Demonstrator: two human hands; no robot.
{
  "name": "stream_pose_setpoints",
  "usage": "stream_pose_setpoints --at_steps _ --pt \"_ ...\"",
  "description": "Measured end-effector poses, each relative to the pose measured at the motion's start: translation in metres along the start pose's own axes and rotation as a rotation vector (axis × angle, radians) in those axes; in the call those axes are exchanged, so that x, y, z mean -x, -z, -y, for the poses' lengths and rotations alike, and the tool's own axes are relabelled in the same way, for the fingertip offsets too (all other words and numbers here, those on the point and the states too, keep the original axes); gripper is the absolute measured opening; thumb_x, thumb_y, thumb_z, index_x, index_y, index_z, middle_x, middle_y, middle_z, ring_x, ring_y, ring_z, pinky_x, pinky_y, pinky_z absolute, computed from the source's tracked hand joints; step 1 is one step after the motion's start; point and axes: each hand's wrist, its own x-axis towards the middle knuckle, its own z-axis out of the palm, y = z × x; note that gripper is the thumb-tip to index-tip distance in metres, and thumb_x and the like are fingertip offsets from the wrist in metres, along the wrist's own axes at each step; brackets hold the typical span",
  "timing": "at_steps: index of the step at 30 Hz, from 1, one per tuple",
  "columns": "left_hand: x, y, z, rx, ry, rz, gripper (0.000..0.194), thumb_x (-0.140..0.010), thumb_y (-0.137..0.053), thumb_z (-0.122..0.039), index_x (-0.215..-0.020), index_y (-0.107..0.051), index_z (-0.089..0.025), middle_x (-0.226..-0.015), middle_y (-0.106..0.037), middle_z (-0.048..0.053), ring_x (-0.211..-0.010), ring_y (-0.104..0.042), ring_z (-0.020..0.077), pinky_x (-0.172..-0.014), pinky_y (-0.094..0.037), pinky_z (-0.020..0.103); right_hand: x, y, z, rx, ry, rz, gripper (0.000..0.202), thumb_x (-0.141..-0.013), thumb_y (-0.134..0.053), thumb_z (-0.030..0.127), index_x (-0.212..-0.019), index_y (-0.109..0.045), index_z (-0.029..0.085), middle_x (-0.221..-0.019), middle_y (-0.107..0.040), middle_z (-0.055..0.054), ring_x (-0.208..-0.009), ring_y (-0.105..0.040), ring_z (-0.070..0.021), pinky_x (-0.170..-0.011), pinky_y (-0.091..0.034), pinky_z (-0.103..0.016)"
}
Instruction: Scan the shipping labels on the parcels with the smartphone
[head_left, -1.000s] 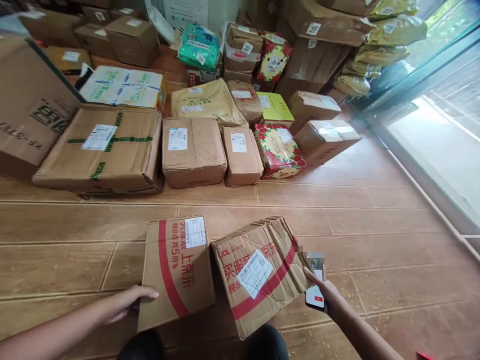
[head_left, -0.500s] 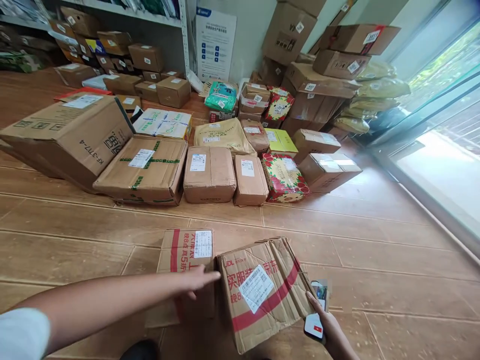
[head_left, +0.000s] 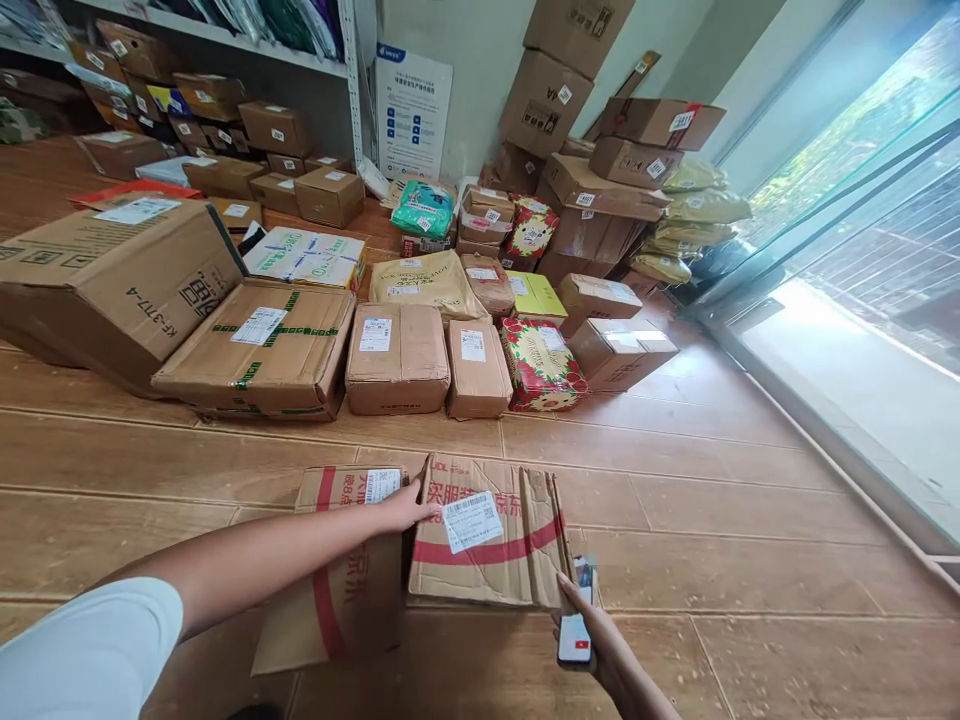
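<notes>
A worn cardboard box (head_left: 480,580) with red print and a white shipping label (head_left: 472,521) is held between my two hands, above the floor. My left hand (head_left: 409,504) grips its left edge, thumb on the top face and other fingers around the side. At the lower right corner, my right hand (head_left: 592,630) presses a finger or thumb to the box. A smartphone (head_left: 575,640) with a lit screen is held in that same hand. Beneath my left forearm sits a second cardboard box (head_left: 360,600) with red print, partly hidden by the arm.
Ahead on the wooden floor (head_left: 750,560) stands a row of parcels, including a green-taped box (head_left: 300,375), a plain carton (head_left: 397,370) and a red floral box (head_left: 544,370). A large tilted carton (head_left: 135,300) is at left. Stacked boxes (head_left: 600,190) rise near the glass door (head_left: 847,290).
My left hand has gone from pointing beside the box to gripping its left edge. The held box has turned straighter and shifted left, with my right hand and the smartphone. The view has shifted too.
</notes>
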Motion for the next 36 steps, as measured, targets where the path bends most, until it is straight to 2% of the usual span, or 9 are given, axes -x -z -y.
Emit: stream_pose_setpoints --at_steps 5,10,13,16,19,20,23,28,36 --pt "0.037 0.046 0.019 -0.19 0.094 -0.312 0.059 -0.075 -0.044 -0.046 -0.125 -0.049 -0.014 -0.132 -0.048 0.014 -0.127 -0.039 0.026 -0.109 -0.026 0.035 -0.004 0.003 0.028 0.054 0.115 -0.016 0.053 -0.046 -0.084 0.051 -0.074 -0.055 0.018 -0.041 -0.062 0.0 -0.034 -0.054 -0.0133 -0.035 -0.044 -0.022" --pt "0.099 0.098 0.078 -0.368 0.45 -0.654 0.095 -0.055 -0.058 -0.042 -0.128 -0.031 0.013 -0.132 -0.028 0.038 -0.13 -0.018 0.0514 -0.103 -0.021 0.062 0.028 0.023 0.037 -0.021 0.287 -0.033 0.078 -0.046 -0.08 0.06 -0.103 -0.037 0.03 -0.063 -0.069 0.008 -0.053 -0.066 -0.0162 -0.05 -0.052 -0.024" --pt "0.12 0.087 0.088 -0.598 0.164 -0.512 0.082 -0.06 -0.06 -0.042 -0.129 -0.044 -0.002 -0.137 -0.036 0.027 -0.133 -0.025 0.0407 -0.111 -0.019 0.051 0.049 0.024 0.044 -0.023 0.259 0.096 0.074 -0.048 -0.079 0.061 -0.102 -0.039 0.031 -0.067 -0.069 0.007 -0.05 -0.065 -0.0167 -0.047 -0.05 -0.025" --pt "0.118 0.042 0.06 -0.623 -0.311 0.001 0.056 -0.072 -0.059 -0.039 -0.127 -0.054 -0.027 -0.139 -0.047 0.007 -0.137 -0.027 0.0304 -0.116 -0.002 0.047 0.058 0.022 0.049 -0.041 0.221 0.123 0.074 -0.045 -0.084 0.055 -0.101 -0.043 0.029 -0.067 -0.068 0.007 -0.052 -0.065 -0.017 -0.05 -0.049 -0.025" --pt "0.095 -0.011 0.018 -0.541 -0.69 0.568 0.054 -0.086 -0.046 -0.03 -0.138 -0.036 -0.04 -0.147 -0.037 -0.004 -0.14 -0.023 0.0246 -0.117 0.002 0.047 0.06 0.028 0.045 -0.073 0.223 0.094 0.083 -0.043 -0.086 0.051 -0.111 -0.046 0.03 -0.069 -0.069 0.005 -0.054 -0.066 -0.0179 -0.052 -0.05 -0.026" --pt "0.085 -0.025 0.008 -0.546 -0.761 0.602 0.053 -0.089 -0.037 -0.024 -0.14 -0.031 -0.039 -0.148 -0.035 -0.003 -0.14 -0.022 0.0236 -0.117 -0.002 0.049 0.062 0.031 0.042 -0.094 0.214 0.08 0.087 -0.043 -0.086 0.051 -0.117 -0.045 0.03 -0.072 -0.07 0.004 -0.056 -0.067 -0.019 -0.053 -0.05 -0.027" --pt "0.058 -0.041 -0.004 -0.676 -0.949 0.441 0.053 -0.089 -0.036 -0.017 -0.14 -0.034 -0.032 -0.143 -0.043 0.005 -0.136 -0.032 0.0281 -0.112 -0.021 0.057 0.07 0.039 0.037 -0.229 0.162 0.131 0.099 -0.051 -0.084 0.049 -0.134 -0.032 0.034 -0.089 -0.075 -0.002 -0.07 -0.071 -0.0244 -0.067 -0.054 -0.036" --pt "0.039 -0.008 0.014 -0.969 -1.327 0.132 0.05 -0.089 -0.038 -0.014 -0.137 -0.039 -0.026 -0.14 -0.047 -0.001 -0.131 -0.039 0.0212 -0.114 -0.024 0.044 0.095 0.016 0.051 -0.43 0.151 0.485 0.095 -0.052 -0.081 0.055 -0.135 -0.04 0.031 -0.111 -0.072 -0.01 -0.095 -0.068 -0.0296 -0.083 -0.051 -0.044" --pt "0.043 0.009 0.008 -1.057 -1.378 -0.095 0.042 -0.091 -0.039 -0.015 -0.128 -0.05 -0.031 -0.134 -0.054 -0.007 -0.126 -0.041 0.0163 -0.116 -0.007 0.039 0.115 -0.053 0.069 -0.418 0.192 0.802 0.075 -0.053 -0.084 0.029 -0.122 -0.054 0.028 -0.115 -0.069 -0.004 -0.098 -0.066 -0.0237 -0.087 -0.047 -0.035"
